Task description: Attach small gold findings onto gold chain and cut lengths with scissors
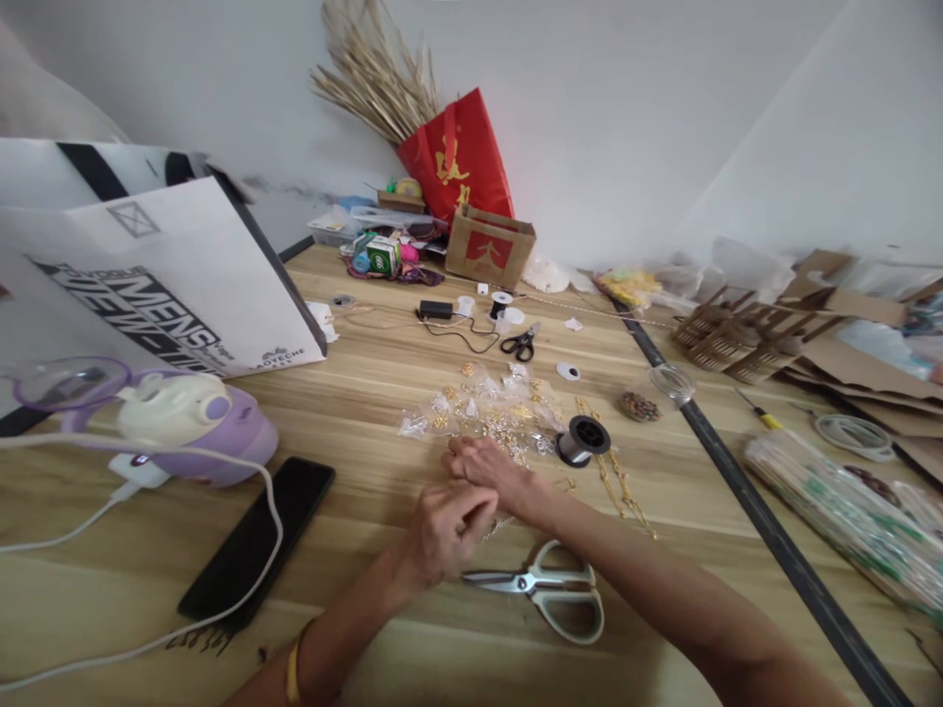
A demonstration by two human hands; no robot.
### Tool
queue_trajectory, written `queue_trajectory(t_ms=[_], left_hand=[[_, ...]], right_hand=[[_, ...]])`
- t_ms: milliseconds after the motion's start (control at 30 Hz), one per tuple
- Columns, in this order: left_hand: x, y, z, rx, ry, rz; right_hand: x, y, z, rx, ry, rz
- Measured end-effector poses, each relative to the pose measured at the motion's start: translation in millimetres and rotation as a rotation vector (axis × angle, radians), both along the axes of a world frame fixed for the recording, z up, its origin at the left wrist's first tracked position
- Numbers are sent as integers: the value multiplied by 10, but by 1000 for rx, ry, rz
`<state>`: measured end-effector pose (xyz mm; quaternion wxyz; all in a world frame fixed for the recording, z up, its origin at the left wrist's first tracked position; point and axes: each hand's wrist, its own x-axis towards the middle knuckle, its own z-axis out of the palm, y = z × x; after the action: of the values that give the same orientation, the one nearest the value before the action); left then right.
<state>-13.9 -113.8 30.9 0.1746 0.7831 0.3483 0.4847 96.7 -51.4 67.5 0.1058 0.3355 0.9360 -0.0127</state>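
Note:
My left hand (446,530) is curled in a loose fist on the wooden table (383,383), fingers pinched on something too small to make out. My right hand (487,468) lies just beyond it, fingers bent down at the near edge of several small clear bags of gold beads (482,405); what it pinches is hidden. A grey spool of thread (582,439) stands right of that hand, and gold chains (619,481) lie beside it. White-handled scissors (549,587) lie under my right forearm.
A black phone (257,538) and a purple device (166,424) with a white cable sit at left, behind them a large white shopping bag (147,285). Black scissors (520,344), a red bag (458,157), a brown paper bag (488,245) and cardboard pieces (744,329) lie farther back.

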Motion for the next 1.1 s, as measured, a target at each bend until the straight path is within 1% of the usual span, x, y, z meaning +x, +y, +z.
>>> queue_trajectory(t_ms=[67, 167, 267, 367, 500, 700, 767, 900, 1000, 1100], left_hand=[[-61, 70, 29, -151, -111, 115], [-154, 209, 61, -409, -310, 245], [-225, 341, 47, -581, -528, 295], [-264, 418, 12, -645, -624, 298], [-278, 443, -27, -667, -630, 279], [-250, 441, -79, -704, -534, 217], [-239, 429, -85, -703, -482, 208], [-231, 399, -89, -690, -396, 186], [-233, 391, -114, -707, -369, 143], [-226, 397, -157, -786, -352, 67]], right_hand=[[6, 28, -41, -13, 60, -25], [29, 86, -116, -39, 69, -53], [67, 135, -175, -37, 65, -70], [110, 142, -196, -29, 68, -95], [149, 99, -161, -17, 93, -137], [234, 33, -69, 16, 161, -218], [273, 25, -61, -1, 234, -257], [337, 18, -70, -86, 458, -322], [371, 12, -80, -139, 600, -306], [401, 15, -111, -193, 698, -263]])
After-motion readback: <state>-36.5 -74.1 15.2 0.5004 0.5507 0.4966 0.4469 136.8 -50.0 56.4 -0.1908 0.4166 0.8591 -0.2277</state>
